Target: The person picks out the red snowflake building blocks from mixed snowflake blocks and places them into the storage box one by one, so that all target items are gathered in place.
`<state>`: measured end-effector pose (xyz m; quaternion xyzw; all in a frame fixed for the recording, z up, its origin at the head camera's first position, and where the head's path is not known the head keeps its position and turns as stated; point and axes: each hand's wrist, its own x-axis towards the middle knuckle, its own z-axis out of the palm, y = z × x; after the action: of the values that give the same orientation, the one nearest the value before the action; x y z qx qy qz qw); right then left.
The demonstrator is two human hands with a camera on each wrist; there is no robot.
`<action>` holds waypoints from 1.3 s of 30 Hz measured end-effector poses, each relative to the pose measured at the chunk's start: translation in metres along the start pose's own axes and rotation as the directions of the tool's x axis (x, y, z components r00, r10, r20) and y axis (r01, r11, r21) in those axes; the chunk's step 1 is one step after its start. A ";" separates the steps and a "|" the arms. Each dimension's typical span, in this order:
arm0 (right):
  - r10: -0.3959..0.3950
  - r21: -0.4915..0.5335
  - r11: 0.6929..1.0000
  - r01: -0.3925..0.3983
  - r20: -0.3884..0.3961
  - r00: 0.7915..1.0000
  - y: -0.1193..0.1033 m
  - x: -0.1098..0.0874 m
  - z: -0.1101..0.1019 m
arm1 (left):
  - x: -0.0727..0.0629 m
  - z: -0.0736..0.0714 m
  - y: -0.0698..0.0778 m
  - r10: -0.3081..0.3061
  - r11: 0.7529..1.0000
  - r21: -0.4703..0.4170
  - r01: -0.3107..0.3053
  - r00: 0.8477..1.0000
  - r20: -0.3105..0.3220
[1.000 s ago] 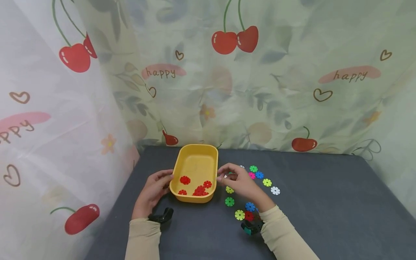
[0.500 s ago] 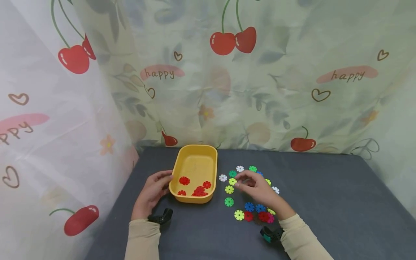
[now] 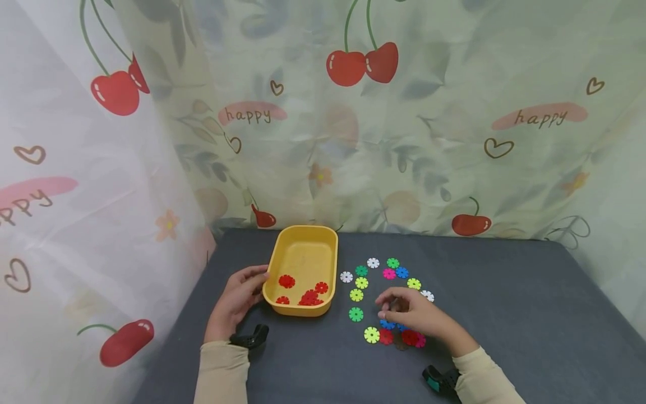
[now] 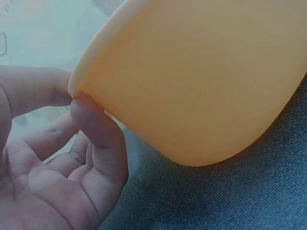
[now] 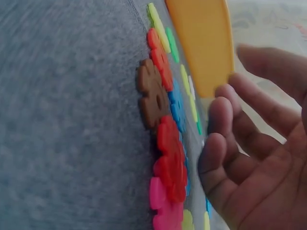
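A yellow plastic bin (image 3: 304, 249) stands left of centre on the table, with several red notched discs (image 3: 309, 297) in its near end. My left hand (image 3: 237, 297) pinches the bin's rim between thumb and finger on its left side, which the left wrist view shows close up. Over the loose discs to the right hovers my right hand (image 3: 416, 311), its fingers loosely curved and holding nothing. Below it, in the right wrist view, lie a brown disc (image 5: 152, 93), a red disc (image 5: 171, 158) and a pink disc (image 5: 165, 203), partly overlapping. The hand hides part of the blue discs (image 3: 387, 324).
Around the right hand, discs in yellow (image 3: 372, 335), green (image 3: 355, 314), white (image 3: 373, 262) and other colours lie scattered on the dark grey tabletop (image 3: 504, 314). A printed curtain (image 3: 434, 140) hangs behind the table, with another along its left side.
My right hand has moved from the bin's right edge, rightward and nearer over the front discs, uncovering discs farther back. The left hand stays at the bin's rim.
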<state>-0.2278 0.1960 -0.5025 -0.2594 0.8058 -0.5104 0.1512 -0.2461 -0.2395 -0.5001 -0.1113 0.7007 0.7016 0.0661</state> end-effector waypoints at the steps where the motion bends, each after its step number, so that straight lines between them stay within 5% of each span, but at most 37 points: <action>1: 0.001 -0.010 1.000 0.000 0.025 1.000 0.001 -0.001 0.000 | 0.000 0.000 0.000 0.001 1.000 -0.001 -0.001 1.000 0.000; 12: 0.026 -0.079 0.997 -0.012 0.169 0.985 0.001 -0.002 0.004 | 0.001 -0.001 -0.001 0.005 1.000 -0.004 -0.005 1.000 0.007; 39: 0.058 -0.140 0.990 -0.035 0.165 0.984 0.001 -0.003 0.005 | 0.000 0.001 0.000 -0.007 1.000 -0.006 0.007 1.000 -0.008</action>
<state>-0.2232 0.1940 -0.5055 -0.2925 0.8289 -0.4267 0.2130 -0.2464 -0.2390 -0.5001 -0.1165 0.6986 0.7030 0.0655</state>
